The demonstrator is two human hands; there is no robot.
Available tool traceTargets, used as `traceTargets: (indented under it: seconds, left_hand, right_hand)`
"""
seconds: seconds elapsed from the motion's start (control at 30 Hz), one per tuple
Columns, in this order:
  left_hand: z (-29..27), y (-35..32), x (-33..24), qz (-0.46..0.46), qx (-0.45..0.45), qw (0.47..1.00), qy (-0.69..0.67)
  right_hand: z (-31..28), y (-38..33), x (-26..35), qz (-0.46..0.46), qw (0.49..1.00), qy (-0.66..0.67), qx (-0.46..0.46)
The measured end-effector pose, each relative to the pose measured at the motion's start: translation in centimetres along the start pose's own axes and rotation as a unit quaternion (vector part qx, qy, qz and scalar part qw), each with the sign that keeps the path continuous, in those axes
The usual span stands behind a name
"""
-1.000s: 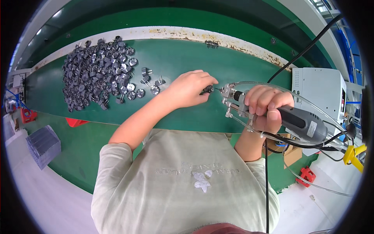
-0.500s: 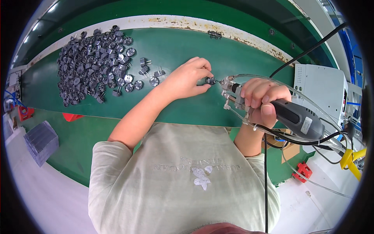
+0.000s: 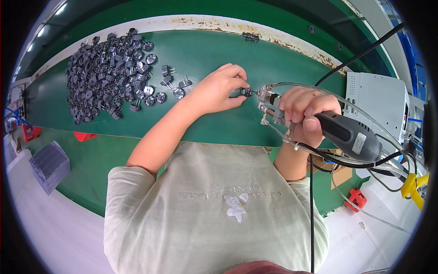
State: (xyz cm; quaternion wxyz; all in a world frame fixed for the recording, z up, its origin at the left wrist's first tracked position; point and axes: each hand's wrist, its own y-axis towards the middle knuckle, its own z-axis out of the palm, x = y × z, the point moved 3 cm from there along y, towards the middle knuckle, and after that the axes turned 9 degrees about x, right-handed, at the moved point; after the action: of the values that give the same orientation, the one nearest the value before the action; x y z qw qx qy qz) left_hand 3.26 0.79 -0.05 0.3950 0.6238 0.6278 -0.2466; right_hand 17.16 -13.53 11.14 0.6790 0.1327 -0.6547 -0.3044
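Between the thumb and fingertips of my left hand (image 3: pixel 221 91) is a small black plug part (image 3: pixel 247 92), held just over the green bench. My right hand (image 3: pixel 306 112) is wrapped round a dark grey electric screwdriver (image 3: pixel 349 137). A metal nozzle head (image 3: pixel 267 97) with clear hoses sits at the tool's front, and its thin tip points left at the plug part, touching it or very close. To the left of my left hand lie a few loose plug parts (image 3: pixel 179 93) with metal pins. Beyond them spreads a large heap of similar plug parts (image 3: pixel 107 77).
The green bench top (image 3: pixel 200 50) ends at a pale, rust-flecked rail (image 3: pixel 219 20). A white machine box (image 3: pixel 376 100) stands at the right. Clear hoses and a black cable (image 3: pixel 360 59) trail from the tool area. A grey crate (image 3: pixel 49 166) stands on the floor at lower left.
The bench and heap sit slightly higher and further left in the picture. Both hands keep the same holds, and the screwdriver tip stays at the plug part.
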Motion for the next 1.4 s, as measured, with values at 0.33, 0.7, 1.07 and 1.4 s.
traceTargets:
  seconds: [0.33,0.7,1.07,1.4]
  left_hand:
    - [-0.2,0.1,-0.2,0.003,0.005,1.0,0.001]
    - [-0.1,0.1,-0.1,0.013,-0.003,1.0,0.002]
    - [-0.3,0.2,-0.2,-0.001,0.028,1.0,-0.001]
    - [-0.2,0.2,0.0,0.007,0.022,1.0,0.002]
  right_hand:
    - [0.3,0.1,-0.5,-0.02,0.999,0.031,-0.035]
    - [0.5,0.3,0.1,0.02,0.999,-0.026,-0.005]
    - [1.5,1.4,-1.3,-0.016,0.998,-0.038,0.043]
    - [2.0,1.5,2.7,-0.026,1.0,-0.006,-0.004]
